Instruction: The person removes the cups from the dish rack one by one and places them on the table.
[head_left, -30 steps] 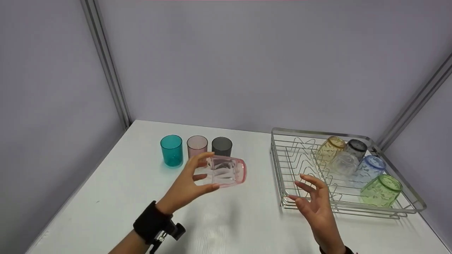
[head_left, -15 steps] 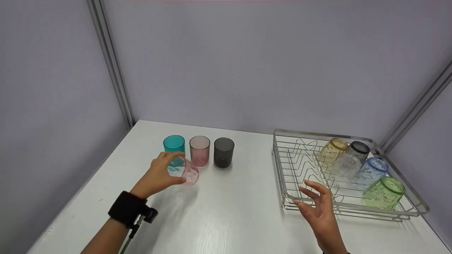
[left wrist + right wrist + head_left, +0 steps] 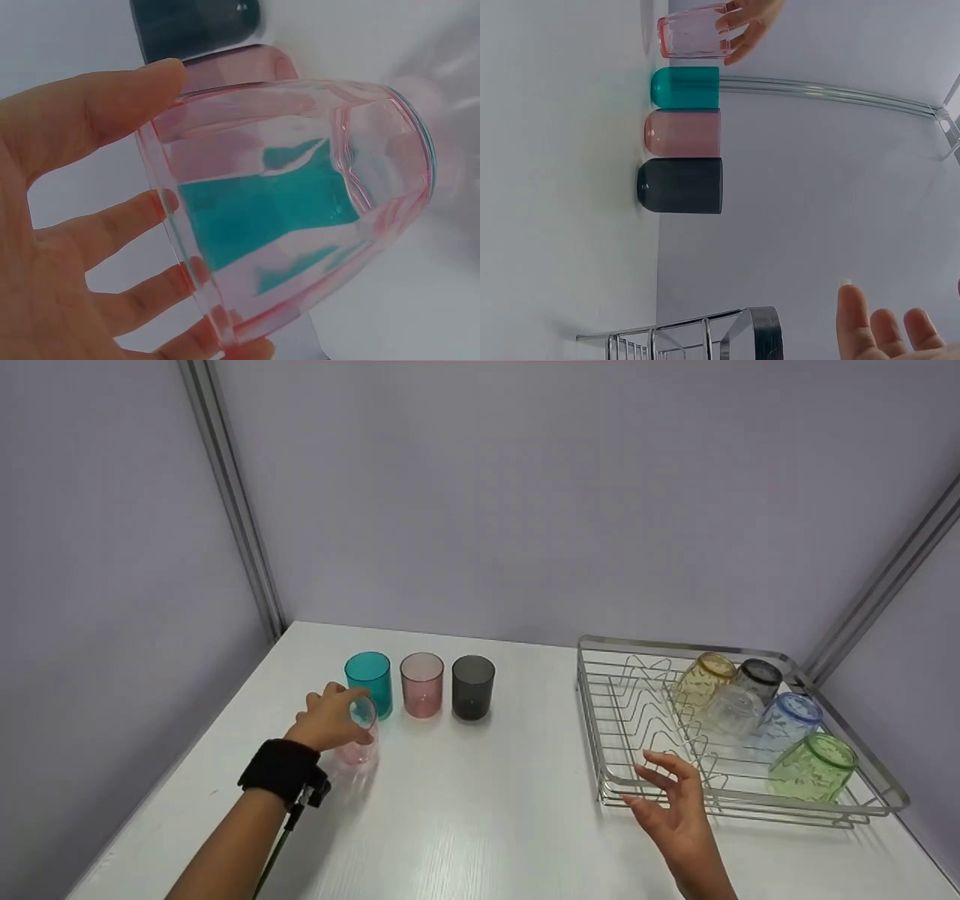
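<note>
My left hand grips a clear pink glass by its rim, thumb on one side and fingers on the other. The glass is upright, its base close over the white table, in front of a teal cup. Beside that cup a pink cup and a dark grey cup stand in a row. My right hand hovers near the front left corner of a wire dish rack, fingers loosely bent with nothing between them.
In the rack's right part sit a yellow glass, a grey glass, a clear glass, a blue glass and a green glass. Pale partition walls enclose the table at the back and sides.
My left hand has carried the pink glass leftward and down, from lying sideways in the air to upright in front of the teal cup. My right hand has barely moved.
</note>
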Demonstrator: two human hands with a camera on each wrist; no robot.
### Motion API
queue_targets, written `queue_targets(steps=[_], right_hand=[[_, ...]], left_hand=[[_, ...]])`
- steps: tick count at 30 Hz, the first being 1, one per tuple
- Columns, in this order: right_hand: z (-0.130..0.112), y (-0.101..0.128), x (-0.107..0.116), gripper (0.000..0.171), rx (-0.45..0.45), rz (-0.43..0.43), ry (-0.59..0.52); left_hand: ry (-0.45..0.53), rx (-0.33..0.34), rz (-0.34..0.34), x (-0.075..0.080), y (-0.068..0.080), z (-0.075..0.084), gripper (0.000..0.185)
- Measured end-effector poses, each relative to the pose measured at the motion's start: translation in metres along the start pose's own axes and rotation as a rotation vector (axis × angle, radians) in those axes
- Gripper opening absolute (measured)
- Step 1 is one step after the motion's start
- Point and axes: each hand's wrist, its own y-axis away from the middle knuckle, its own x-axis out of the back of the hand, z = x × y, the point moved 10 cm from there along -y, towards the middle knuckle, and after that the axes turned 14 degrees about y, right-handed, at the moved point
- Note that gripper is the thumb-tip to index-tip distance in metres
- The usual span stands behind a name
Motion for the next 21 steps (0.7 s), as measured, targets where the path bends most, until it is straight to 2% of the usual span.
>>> queue_targets(steps=[8,12,21], right_hand=[[-0.004,0.002,0.001,0.055,0.042,0.009,0.003],[-0.005,0.003,0.002,0.056,0.061,0.011,0.005],[-0.002,0.006,0.005,0.057,0.037,0.019,0.034]], left_hand=[[-0.009,0.048,-0.059,-0.004,-0.005,-0.01,0.071],[-0.018,0.056,-0.055,-0.003,-0.006,-0.013,0.071],[-0.02,0.071,-0.063,-0.006,-0.013,-0.017,0.072]])
